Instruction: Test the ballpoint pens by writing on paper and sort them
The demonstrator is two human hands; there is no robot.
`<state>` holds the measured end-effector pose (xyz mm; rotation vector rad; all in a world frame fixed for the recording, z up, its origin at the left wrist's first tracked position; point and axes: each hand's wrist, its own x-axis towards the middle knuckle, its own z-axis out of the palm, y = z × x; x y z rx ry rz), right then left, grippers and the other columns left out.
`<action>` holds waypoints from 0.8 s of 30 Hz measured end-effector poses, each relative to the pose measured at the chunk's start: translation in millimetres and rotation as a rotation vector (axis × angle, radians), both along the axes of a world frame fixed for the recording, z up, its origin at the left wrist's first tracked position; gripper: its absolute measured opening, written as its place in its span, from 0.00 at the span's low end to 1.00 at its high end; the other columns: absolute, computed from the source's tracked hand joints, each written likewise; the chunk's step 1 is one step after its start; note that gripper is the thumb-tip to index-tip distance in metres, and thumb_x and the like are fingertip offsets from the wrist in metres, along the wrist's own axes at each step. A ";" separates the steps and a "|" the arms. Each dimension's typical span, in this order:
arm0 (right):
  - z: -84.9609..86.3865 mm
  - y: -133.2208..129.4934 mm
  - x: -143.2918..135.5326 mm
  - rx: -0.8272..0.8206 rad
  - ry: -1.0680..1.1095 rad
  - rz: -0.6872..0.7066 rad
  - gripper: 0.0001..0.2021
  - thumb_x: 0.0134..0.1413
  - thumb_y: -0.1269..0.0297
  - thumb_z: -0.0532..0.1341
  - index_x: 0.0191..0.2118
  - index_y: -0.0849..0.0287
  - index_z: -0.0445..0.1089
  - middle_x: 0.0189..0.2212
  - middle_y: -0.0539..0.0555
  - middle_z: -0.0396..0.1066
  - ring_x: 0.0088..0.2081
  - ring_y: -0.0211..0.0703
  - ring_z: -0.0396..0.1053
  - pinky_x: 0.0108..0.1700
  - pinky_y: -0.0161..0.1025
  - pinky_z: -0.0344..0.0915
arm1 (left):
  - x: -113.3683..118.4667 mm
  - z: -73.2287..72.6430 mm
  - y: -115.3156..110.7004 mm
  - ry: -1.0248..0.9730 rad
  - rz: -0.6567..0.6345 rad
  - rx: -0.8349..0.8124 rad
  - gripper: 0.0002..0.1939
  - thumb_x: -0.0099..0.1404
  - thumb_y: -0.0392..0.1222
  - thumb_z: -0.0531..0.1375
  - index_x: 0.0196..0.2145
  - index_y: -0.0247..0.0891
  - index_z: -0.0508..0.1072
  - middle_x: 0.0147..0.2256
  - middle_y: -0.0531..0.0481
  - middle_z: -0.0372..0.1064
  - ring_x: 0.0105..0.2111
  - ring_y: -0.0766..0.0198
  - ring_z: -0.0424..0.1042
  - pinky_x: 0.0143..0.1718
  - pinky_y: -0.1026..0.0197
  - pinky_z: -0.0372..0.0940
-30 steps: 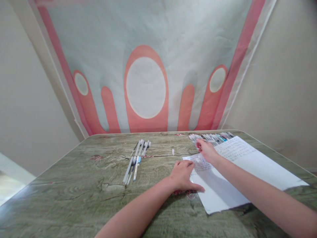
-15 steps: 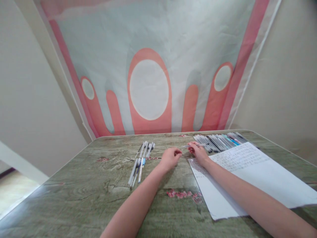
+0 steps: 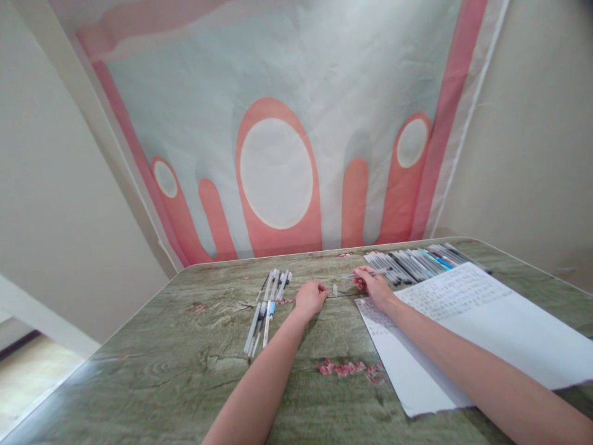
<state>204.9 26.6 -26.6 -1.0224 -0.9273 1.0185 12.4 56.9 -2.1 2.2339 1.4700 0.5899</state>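
My right hand (image 3: pixel 374 289) is closed around a clear-barrelled pen (image 3: pixel 380 271), whose ends stick out on both sides of the fingers. To its left, my left hand (image 3: pixel 310 298) is low over the table with its fingers curled together; whatever they may hold is hidden. A small clear pen cap (image 3: pixel 335 290) is on the tabletop just right of the left fingertips, apart from them. Several pens and clear pen parts (image 3: pixel 263 309) lie in two groups left of my left hand.
A row of pens (image 3: pixel 419 264) lies along the back right of the wood-patterned table (image 3: pixel 152 364). Under my right forearm is a handwritten sheet of paper (image 3: pixel 500 337). Behind the table hangs a pink and grey printed sheet (image 3: pixel 278 241).
My left hand has drawn slightly left, and the small clear cap now shows on the table between the hands. My right hand still grips the pen. The view has shifted a little.
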 end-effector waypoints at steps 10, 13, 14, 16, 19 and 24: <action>8.3 -11.3 -4.1 0.080 -0.326 -0.024 0.11 0.48 0.55 0.55 0.30 0.58 0.64 0.22 0.48 0.66 0.22 0.35 0.61 0.24 0.32 0.57 | 4.8 -1.3 -5.7 -0.620 -0.040 -0.159 0.06 0.54 0.41 0.58 0.25 0.34 0.68 0.23 0.53 0.63 0.25 0.70 0.62 0.30 0.67 0.57; 16.6 -23.4 -11.4 0.303 -0.679 -0.096 0.09 0.51 0.59 0.54 0.33 0.57 0.66 0.27 0.52 0.68 0.29 0.39 0.64 0.33 0.37 0.62 | 9.5 1.2 -5.2 -1.128 -0.007 -0.549 0.09 0.54 0.43 0.59 0.26 0.34 0.65 0.19 0.57 0.58 0.19 0.75 0.57 0.22 0.71 0.54; 18.8 -27.2 -14.7 0.391 -0.779 -0.111 0.09 0.51 0.60 0.54 0.35 0.57 0.67 0.30 0.53 0.68 0.32 0.41 0.65 0.36 0.38 0.62 | 10.2 1.4 -5.2 -1.260 0.007 -0.676 0.09 0.55 0.42 0.59 0.26 0.33 0.65 0.19 0.57 0.57 0.18 0.75 0.57 0.21 0.72 0.54; 21.7 -33.1 -21.3 0.550 -0.934 -0.111 0.09 0.52 0.63 0.54 0.38 0.56 0.67 0.34 0.54 0.68 0.37 0.42 0.65 0.40 0.40 0.62 | 10.0 0.7 -5.3 -1.427 0.031 -0.872 0.08 0.55 0.39 0.59 0.25 0.33 0.64 0.20 0.56 0.58 0.18 0.76 0.59 0.21 0.73 0.55; 22.9 -37.6 -28.8 0.714 -1.091 -0.077 0.10 0.52 0.66 0.53 0.41 0.54 0.66 0.36 0.56 0.68 0.40 0.43 0.65 0.42 0.41 0.63 | 7.3 -2.2 -5.6 -1.491 0.027 -1.032 0.09 0.58 0.39 0.57 0.24 0.31 0.64 0.20 0.54 0.60 0.19 0.76 0.60 0.22 0.72 0.59; 24.6 -40.2 -31.2 0.792 -1.191 -0.047 0.15 0.52 0.68 0.53 0.46 0.55 0.63 0.40 0.57 0.67 0.42 0.44 0.65 0.44 0.42 0.64 | 4.8 -3.4 -6.7 -1.495 -0.034 -1.082 0.09 0.59 0.39 0.56 0.25 0.31 0.65 0.21 0.53 0.62 0.19 0.76 0.62 0.24 0.72 0.61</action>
